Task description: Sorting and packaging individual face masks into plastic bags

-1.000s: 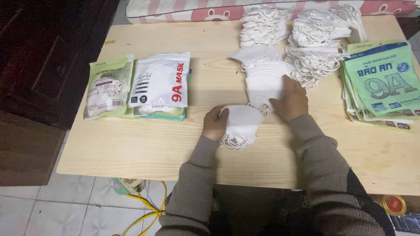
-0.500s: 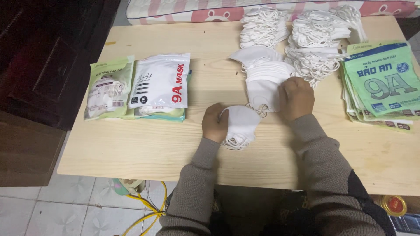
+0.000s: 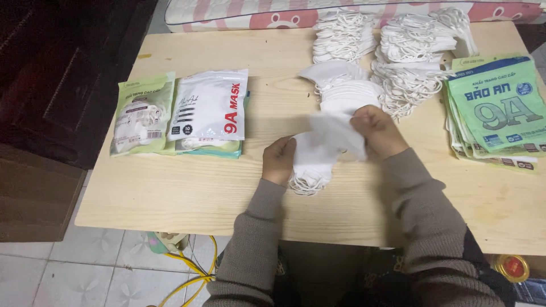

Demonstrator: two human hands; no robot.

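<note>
Head view: your left hand (image 3: 278,161) sits just below the middle of the tabletop (image 3: 170,193), fingers curled shut around the left edge of a small stack of white masks (image 3: 310,167). That stack rests on the wood between your two hands, its ear loops spilling out at 6 o'clock. Your right hand (image 3: 378,131) is at 3 o'clock of the stack, its grip pinched closed on a single white mask (image 3: 335,132) that is blurred and lifted slightly over the stack's top. Whether this mask touches the ones beneath, you cannot tell.

At 12 o'clock from your hands a loose pile of masks (image 3: 344,94) fans out, just beside your right knuckles. Beyond it, toward the far edge, stand two taller mask bundles (image 3: 418,40) with tangled loops hanging down. At 3 o'clock, well apart from the right hand, lies a stack of green flat pouches (image 3: 497,108). At 9 o'clock, well apart from the left hand, a white filled packet (image 3: 210,105) lies on top of a teal-edged one, with a pale green filled packet (image 3: 142,113) touching its left side. Grey sleeves cover both forearms. Yellow cable (image 3: 196,273) lies on the tiled floor at 7 o'clock.
</note>
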